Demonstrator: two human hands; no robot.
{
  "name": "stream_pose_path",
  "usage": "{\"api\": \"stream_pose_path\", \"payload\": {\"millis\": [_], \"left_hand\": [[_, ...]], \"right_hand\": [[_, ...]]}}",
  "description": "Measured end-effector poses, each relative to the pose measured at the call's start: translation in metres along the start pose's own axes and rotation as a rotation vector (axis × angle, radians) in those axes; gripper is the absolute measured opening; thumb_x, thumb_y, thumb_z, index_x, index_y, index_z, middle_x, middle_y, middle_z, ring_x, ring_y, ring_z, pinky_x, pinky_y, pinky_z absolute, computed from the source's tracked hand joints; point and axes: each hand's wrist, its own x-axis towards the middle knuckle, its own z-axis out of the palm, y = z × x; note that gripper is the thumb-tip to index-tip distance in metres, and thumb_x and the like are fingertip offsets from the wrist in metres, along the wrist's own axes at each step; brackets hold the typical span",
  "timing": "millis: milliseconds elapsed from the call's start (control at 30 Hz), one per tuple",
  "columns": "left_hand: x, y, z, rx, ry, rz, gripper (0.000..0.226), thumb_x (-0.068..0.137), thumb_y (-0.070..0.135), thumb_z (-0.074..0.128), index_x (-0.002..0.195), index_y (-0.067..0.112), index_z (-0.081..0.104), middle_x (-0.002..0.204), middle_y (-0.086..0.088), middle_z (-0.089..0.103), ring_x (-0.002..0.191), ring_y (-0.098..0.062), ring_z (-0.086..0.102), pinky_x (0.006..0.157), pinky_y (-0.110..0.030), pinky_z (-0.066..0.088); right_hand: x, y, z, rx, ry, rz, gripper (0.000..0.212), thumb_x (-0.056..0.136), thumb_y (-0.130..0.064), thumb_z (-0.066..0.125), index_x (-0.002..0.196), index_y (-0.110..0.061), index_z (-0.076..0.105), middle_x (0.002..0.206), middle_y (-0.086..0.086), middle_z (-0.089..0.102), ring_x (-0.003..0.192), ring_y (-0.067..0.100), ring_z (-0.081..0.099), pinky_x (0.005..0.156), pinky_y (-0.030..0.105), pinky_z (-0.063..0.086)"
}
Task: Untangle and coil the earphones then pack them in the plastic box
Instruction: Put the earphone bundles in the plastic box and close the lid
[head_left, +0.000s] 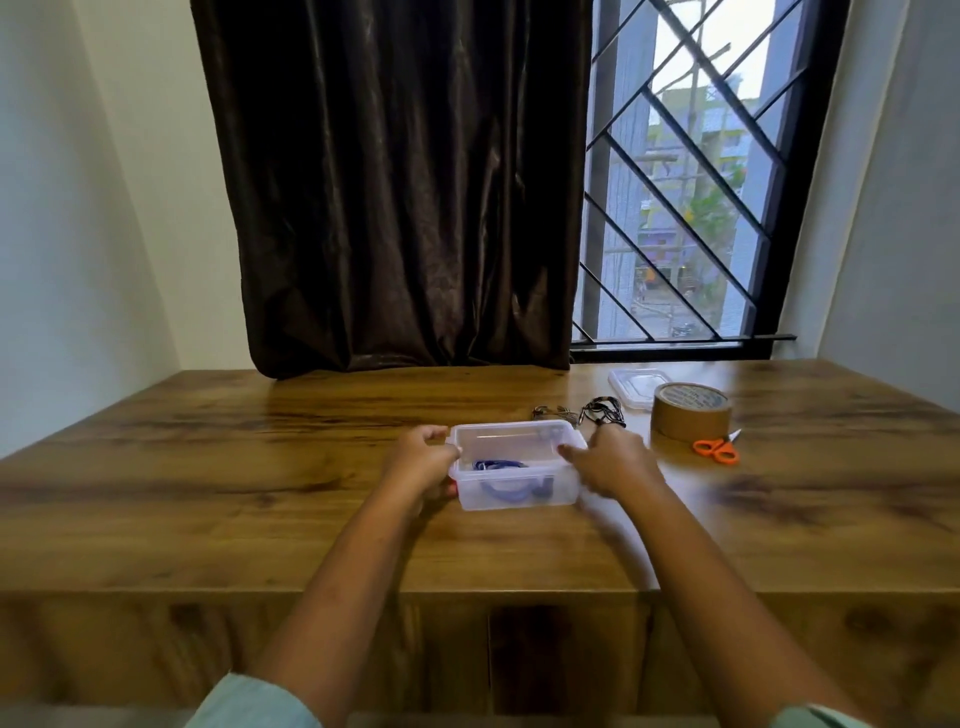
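1 plastic box (563, 491) | 1 blue earphones (500, 465) inside | left fingers (434, 434) grip box | right fingers (572, 453) blurred, unclear

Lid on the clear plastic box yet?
No, the clear plastic box stands open; its clear lid lies beside the brown tape roll.
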Motion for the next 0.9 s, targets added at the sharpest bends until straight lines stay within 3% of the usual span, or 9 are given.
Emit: {"api": "stream_pose_path", "payload": {"millis": [100, 167, 233, 333, 400, 467, 667, 800, 900], "left_hand": [[-0.005, 0.006, -0.016, -0.026, -0.071, -0.026, 0.053, 0.086, 0.001, 0.058, 0.135, 0.019, 0.045, 0.122, -0.011, 0.056, 0.091, -0.024, 0.061, 0.059, -0.029, 0.055], [-0.009, 0.007, -0.034, 0.005, -0.142, -0.050, 0.055, 0.084, 0.001, 0.062, 0.134, 0.020, 0.046, 0.117, -0.011, 0.058, 0.086, -0.022, 0.061, 0.056, -0.025, 0.050], [-0.009, 0.004, -0.056, -0.007, -0.161, -0.070, 0.050, 0.081, 0.003, 0.067, 0.126, 0.017, 0.051, 0.105, -0.011, 0.063, 0.076, -0.020, 0.060, 0.054, -0.025, 0.045], [-0.004, -0.004, -0.078, -0.037, -0.130, -0.093, 0.042, 0.076, 0.001, 0.073, 0.113, 0.011, 0.055, 0.096, -0.010, 0.065, 0.070, -0.021, 0.064, 0.055, -0.030, 0.048], [0.002, -0.011, -0.085, -0.074, -0.101, -0.082, 0.041, 0.070, -0.001, 0.077, 0.105, 0.008, 0.056, 0.103, -0.013, 0.064, 0.085, -0.028, 0.066, 0.075, -0.043, 0.057], [0.005, -0.015, -0.089, -0.114, -0.077, -0.083, 0.041, 0.065, 0.001, 0.081, 0.097, 0.010, 0.058, 0.108, -0.014, 0.061, 0.099, -0.033, 0.063, 0.088, -0.052, 0.053], [0.014, -0.019, -0.102, -0.052, 0.015, -0.065, 0.042, 0.061, 0.012, 0.085, 0.093, 0.013, 0.059, 0.105, -0.007, 0.059, 0.100, -0.029, 0.059, 0.088, -0.051, 0.053], [0.019, -0.020, -0.104, 0.021, 0.074, -0.046, 0.042, 0.062, 0.017, 0.085, 0.094, 0.014, 0.058, 0.103, -0.004, 0.058, 0.095, -0.023, 0.058, 0.085, -0.046, 0.054], [0.017, -0.015, -0.101, 0.117, 0.134, -0.064, 0.044, 0.062, 0.022, 0.085, 0.094, 0.018, 0.055, 0.115, -0.005, 0.057, 0.096, -0.021, 0.056, 0.078, -0.038, 0.054]], "right_hand": [[0.005, -0.012, 0.016, 0.186, -0.006, 0.017, 0.019, 0.092, -0.028, 0.057, 0.087, -0.010, 0.057, 0.073, 0.006, 0.061, 0.048, 0.010, 0.055, 0.042, 0.020, 0.034], [0.013, -0.023, 0.023, 0.259, 0.013, 0.018, 0.024, 0.093, -0.026, 0.056, 0.077, -0.008, 0.057, 0.064, 0.004, 0.059, 0.050, 0.013, 0.058, 0.041, 0.020, 0.038], [0.021, -0.036, 0.032, 0.355, 0.032, 0.006, 0.026, 0.092, -0.028, 0.059, 0.078, -0.007, 0.063, 0.070, 0.008, 0.065, 0.065, 0.022, 0.067, 0.058, 0.029, 0.054], [0.034, -0.056, 0.046, 0.424, 0.115, -0.035, 0.014, 0.090, -0.020, 0.062, 0.086, -0.008, 0.068, 0.094, 0.008, 0.067, 0.088, 0.025, 0.064, 0.081, 0.034, 0.053], [0.041, -0.073, 0.054, 0.428, 0.103, -0.069, 0.011, 0.092, -0.014, 0.059, 0.089, -0.008, 0.069, 0.099, 0.007, 0.064, 0.088, 0.019, 0.059, 0.077, 0.029, 0.049], [0.048, -0.089, 0.063, 0.436, 0.064, -0.086, 0.012, 0.092, -0.012, 0.059, 0.092, -0.008, 0.070, 0.100, 0.006, 0.065, 0.085, 0.016, 0.057, 0.073, 0.026, 0.049], [0.061, -0.116, 0.092, 0.558, -0.030, -0.118, 0.020, 0.091, -0.014, 0.061, 0.109, -0.006, 0.065, 0.090, -0.001, 0.060, 0.067, 0.000, 0.050, 0.042, 0.009, 0.037], [0.066, -0.123, 0.102, 0.629, -0.101, -0.145, 0.026, 0.092, -0.012, 0.060, 0.117, -0.006, 0.062, 0.093, -0.003, 0.058, 0.071, 0.002, 0.056, 0.046, 0.011, 0.043], [0.065, -0.124, 0.103, 0.629, -0.204, -0.205, 0.026, 0.093, -0.015, 0.058, 0.118, -0.009, 0.062, 0.097, 0.001, 0.067, 0.074, 0.006, 0.062, 0.050, 0.011, 0.047]]}}
